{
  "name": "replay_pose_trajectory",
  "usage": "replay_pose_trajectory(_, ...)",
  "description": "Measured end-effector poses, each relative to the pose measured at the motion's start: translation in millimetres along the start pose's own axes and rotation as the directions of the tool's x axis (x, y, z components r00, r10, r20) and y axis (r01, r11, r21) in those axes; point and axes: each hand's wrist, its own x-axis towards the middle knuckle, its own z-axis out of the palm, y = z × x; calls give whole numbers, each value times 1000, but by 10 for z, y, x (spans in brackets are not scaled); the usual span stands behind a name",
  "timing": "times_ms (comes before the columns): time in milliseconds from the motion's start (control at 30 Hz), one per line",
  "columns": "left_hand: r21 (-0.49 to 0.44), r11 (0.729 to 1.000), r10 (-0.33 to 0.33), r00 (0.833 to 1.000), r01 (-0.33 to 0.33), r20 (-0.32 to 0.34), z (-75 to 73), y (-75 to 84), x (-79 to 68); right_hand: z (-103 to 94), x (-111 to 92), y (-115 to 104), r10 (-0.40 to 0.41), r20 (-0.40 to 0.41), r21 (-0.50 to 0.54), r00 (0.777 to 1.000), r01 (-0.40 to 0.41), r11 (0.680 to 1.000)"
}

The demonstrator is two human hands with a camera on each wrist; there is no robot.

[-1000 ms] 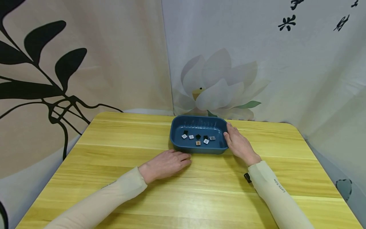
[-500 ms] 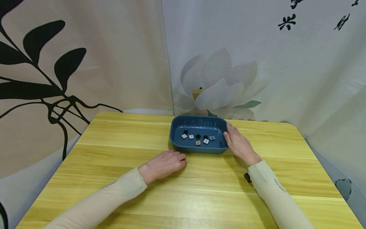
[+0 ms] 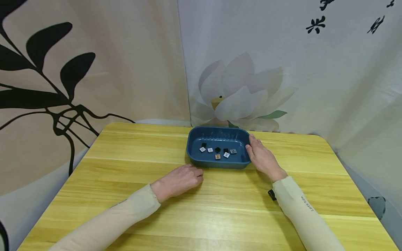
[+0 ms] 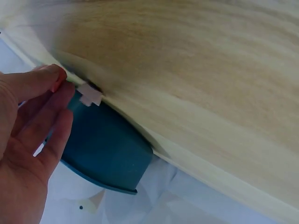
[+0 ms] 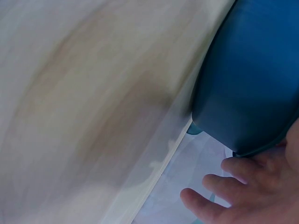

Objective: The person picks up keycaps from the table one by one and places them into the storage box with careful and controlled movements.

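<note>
My left hand (image 3: 182, 179) is low over the table, just in front of a blue rectangular tray (image 3: 220, 165). In the left wrist view its thumb and forefinger pinch a small red piece (image 4: 58, 79), mostly covered by the fingertips. Small pale pieces (image 4: 89, 94) show beside those fingers, overlapping the tray's wall in that view; the hand hides them from the head view. My right hand (image 3: 263, 157) holds the tray's right end, thumb over the rim, other fingers stretched along the outside. Several small square tiles (image 3: 210, 150), white, black and one orange-brown, lie inside the tray.
The wooden table (image 3: 238, 212) ends just behind the tray. Beyond its back edge hangs a printed curtain (image 3: 144, 69) with leaf and flower patterns. A small black object (image 3: 272, 195) shows at the right sleeve cuff.
The left hand's fingers have drawn in and slightly left, away from the tray's front. My right hand, the tray and the tiles in it have stayed put.
</note>
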Motion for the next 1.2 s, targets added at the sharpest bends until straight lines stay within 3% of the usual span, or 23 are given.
replay_pose_trajectory(300, -30, 1000, 5, 999, -6, -52, -123, -15, -5, -2, -9, 3, -1, 5, 2, 1000, 1, 1000)
replay_pose_trajectory(700, -70, 997, 6, 980, -20, -197, -304, -108, 54, 8, -3, 14, -2, 0, 6, 1000, 2, 1000)
replay_pose_trajectory(1200, -194, 980, -105, 959, 54, -263, -367, -308, 210, 13, 1, 3, 5, -4, 5, 1000, -5, 1000)
